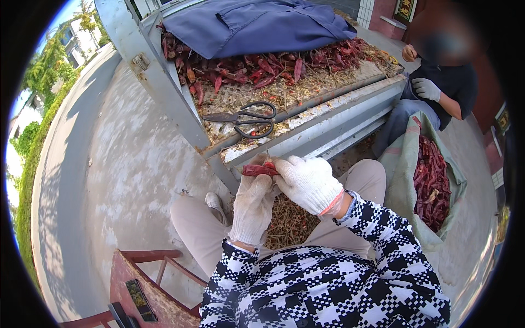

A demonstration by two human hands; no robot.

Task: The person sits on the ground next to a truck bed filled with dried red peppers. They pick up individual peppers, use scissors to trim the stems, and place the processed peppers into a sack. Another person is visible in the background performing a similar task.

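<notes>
Both my hands wear white knit gloves and meet over my lap. My left hand [252, 208] is closed around a dried red chili pepper [259, 170], which lies across its fingertips. Pinched at the pepper's right end is my right hand [309, 183], its fingers pressed against the stem side. Below them, between my knees, sits a heap of dry stems [290, 221] with red bits in it. Black-handled scissors [243, 118] rest on the truck bed's edge just beyond my hands.
A pile of dried red chilies [262, 68] covers the truck bed [219, 101], partly under a blue cloth [257, 27]. On my right stands a green sack [402, 158] of chilies; behind it sits another person [445, 82]. A reddish wooden stool [128, 281] bearing a phone [141, 300] is at lower left.
</notes>
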